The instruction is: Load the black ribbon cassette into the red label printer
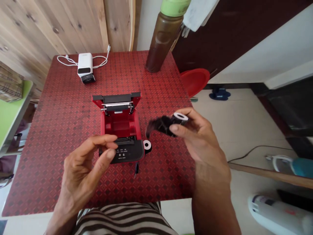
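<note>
Between the thumb and fingers of my right hand [202, 137] is a small paper roll [180, 117] with a white end. Crumpled black film [160, 125] trails from it to the left and looks blurred. My left hand [85, 163] hovers by the front left of a red and black portable printer [129, 151], thumb and forefinger slightly apart, nothing visible between them. The printer's lid [117, 99] stands raised, showing the bare red paper bay [120, 127]. Against its front right side sits another black-sided roll [147, 145] with a white end.
A small black object [136, 168] lies in front of the printer on the red patterned table [61, 107]. At the back are a white device [85, 63] with a cable and a tall brown bottle [163, 40]. Beyond the right edge is a red stool or basin [195, 81].
</note>
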`<state>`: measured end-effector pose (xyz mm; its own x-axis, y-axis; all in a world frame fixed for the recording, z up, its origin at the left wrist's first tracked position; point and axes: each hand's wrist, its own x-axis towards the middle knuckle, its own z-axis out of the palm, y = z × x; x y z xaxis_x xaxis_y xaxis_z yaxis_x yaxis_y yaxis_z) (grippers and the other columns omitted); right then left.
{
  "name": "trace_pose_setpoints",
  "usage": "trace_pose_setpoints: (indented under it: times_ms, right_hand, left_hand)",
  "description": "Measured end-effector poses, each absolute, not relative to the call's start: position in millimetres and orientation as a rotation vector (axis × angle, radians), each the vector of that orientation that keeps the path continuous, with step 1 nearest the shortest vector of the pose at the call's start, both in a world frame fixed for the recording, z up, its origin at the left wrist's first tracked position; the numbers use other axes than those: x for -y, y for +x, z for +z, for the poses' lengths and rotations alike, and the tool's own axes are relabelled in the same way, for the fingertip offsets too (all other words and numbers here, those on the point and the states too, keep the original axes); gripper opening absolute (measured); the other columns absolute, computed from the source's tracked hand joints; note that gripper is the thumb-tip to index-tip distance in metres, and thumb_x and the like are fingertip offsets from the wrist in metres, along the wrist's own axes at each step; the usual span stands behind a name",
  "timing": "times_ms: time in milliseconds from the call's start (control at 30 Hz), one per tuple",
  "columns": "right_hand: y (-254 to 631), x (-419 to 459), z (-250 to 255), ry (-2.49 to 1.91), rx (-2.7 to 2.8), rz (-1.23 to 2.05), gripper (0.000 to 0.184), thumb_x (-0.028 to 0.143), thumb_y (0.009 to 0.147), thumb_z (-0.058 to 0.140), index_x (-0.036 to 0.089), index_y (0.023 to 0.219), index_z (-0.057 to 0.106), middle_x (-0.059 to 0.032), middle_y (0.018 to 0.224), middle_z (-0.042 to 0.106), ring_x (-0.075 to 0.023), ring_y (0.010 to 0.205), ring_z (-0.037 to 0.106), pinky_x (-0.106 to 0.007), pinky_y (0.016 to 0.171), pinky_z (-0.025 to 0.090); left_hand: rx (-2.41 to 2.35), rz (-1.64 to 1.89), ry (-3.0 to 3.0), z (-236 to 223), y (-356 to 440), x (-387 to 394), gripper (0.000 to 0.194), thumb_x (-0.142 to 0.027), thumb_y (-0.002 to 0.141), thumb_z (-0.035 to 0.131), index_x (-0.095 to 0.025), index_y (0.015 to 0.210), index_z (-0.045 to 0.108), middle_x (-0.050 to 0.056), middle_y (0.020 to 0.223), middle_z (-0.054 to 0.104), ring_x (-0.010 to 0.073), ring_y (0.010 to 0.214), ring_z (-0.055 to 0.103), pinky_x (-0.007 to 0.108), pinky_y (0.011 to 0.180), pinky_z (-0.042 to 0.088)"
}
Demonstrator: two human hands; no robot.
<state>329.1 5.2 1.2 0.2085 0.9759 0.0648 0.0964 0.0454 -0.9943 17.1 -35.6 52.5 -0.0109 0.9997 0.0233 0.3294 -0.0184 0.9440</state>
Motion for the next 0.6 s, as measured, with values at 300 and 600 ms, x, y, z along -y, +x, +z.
trace_pose_setpoints:
  times_ms: [300, 600]
  right_hand:
    - [293.4, -80.8, -57.3, -1.700, 1.240, 0.344, 0.028, 0.038, 0.090, 0.080, 0.026, 0.108, 0.063, -0.0052, 0.106, 0.077, -0.0250, 0.096, 0.071, -0.043, 0.093, 0.058]
    - [271.6, -58.2, -58.9, -1.564, 1.578, 0.637, 0.018, 0.034, 0.094, 0.076, 0.025, 0.108, 0.071, -0.0072, 0.110, 0.081, -0.0259, 0.098, 0.074, -0.042, 0.092, 0.058]
  left_hand:
    - [-1.531, 1.187, 1.395, 39.3, -2.4, 40.3, 0.022, -0.050, 0.104, 0.088, -0.033, 0.119, 0.090, -0.002, 0.099, 0.089, 0.0211, 0.089, 0.084, 0.033, 0.085, 0.068]
    - [-1.556, 1.180, 1.362, 32.2, -11.0, 41.4, 0.023, -0.051, 0.105, 0.088, -0.033, 0.120, 0.090, -0.002, 0.100, 0.088, 0.0220, 0.093, 0.084, 0.034, 0.090, 0.066]
